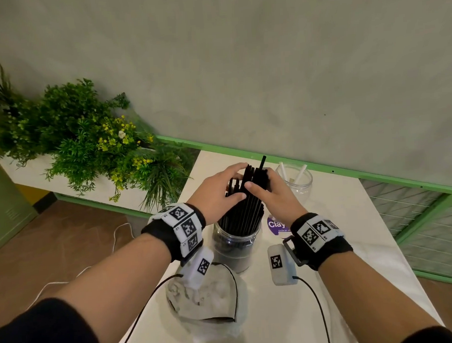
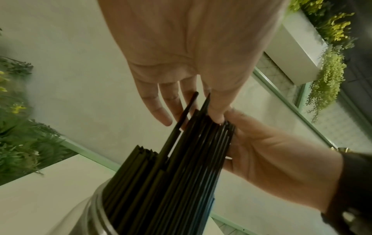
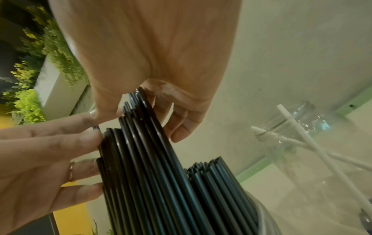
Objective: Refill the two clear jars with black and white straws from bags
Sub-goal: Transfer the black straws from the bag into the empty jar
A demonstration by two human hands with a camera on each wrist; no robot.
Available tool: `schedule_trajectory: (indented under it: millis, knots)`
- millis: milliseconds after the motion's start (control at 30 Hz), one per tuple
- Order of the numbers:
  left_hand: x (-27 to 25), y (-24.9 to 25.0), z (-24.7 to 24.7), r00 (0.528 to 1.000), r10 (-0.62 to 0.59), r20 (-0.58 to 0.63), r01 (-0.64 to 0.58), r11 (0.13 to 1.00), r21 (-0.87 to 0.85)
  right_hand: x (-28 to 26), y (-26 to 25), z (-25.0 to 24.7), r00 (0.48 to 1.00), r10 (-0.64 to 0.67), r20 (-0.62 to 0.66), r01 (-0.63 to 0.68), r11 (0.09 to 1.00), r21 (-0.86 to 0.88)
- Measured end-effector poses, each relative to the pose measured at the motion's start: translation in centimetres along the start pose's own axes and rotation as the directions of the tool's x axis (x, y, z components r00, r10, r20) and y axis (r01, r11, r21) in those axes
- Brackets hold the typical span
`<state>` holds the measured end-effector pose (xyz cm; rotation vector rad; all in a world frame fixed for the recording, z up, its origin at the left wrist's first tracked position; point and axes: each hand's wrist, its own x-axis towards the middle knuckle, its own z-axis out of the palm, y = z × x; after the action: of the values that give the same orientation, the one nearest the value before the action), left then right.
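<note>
My right hand (image 1: 272,195) is clamping its fingers (image 3: 181,127) round the black straws (image 1: 247,209). My left hand (image 1: 216,188) is pressing straight fingers (image 3: 60,143) alongside, probably bunching them to fit the jar (image 1: 236,246).

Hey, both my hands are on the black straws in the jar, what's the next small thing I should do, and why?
Probably push the taller black straws down until they seat in the near jar. Their tops are uneven, one poking well above the rest, and your left hand and right hand flank the bundle. The far jar, with few white straws, can wait.
</note>
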<state>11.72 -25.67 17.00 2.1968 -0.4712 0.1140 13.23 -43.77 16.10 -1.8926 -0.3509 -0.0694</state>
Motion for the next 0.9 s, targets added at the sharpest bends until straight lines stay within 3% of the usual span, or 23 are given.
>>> schedule_trajectory:
  millis: [300,467,600,733,900]
  knots:
    - [0.2,0.0,0.2,0.999,-0.028,-0.032,0.028,1.000,-0.014,0.5,0.0,-0.6,0.996,-0.059,-0.065,0.054,0.996,-0.078]
    - [0.6,0.2,0.4,0.997,0.006,-0.083,0.000,0.997,0.074,0.2,-0.1,-0.2,0.992,-0.057,-0.115,0.057,0.998,-0.003]
    - [0.0,-0.5,0.9,0.992,0.001,-0.126,0.008,0.998,0.070,-0.5,0.1,0.3,0.998,0.037,-0.045,-0.031,0.992,0.121]
    - [-0.4,-1.1,1.4,0.993,-0.012,-0.114,0.019,0.998,0.055,-1.0,0.7,0.6,0.999,0.047,-0.002,-0.045,0.974,0.220]
    - [0.2,-0.6,1.1,0.989,0.015,-0.145,-0.011,1.000,0.029,-1.1,1.8,0.7,0.999,0.044,0.016,-0.046,0.984,0.173]
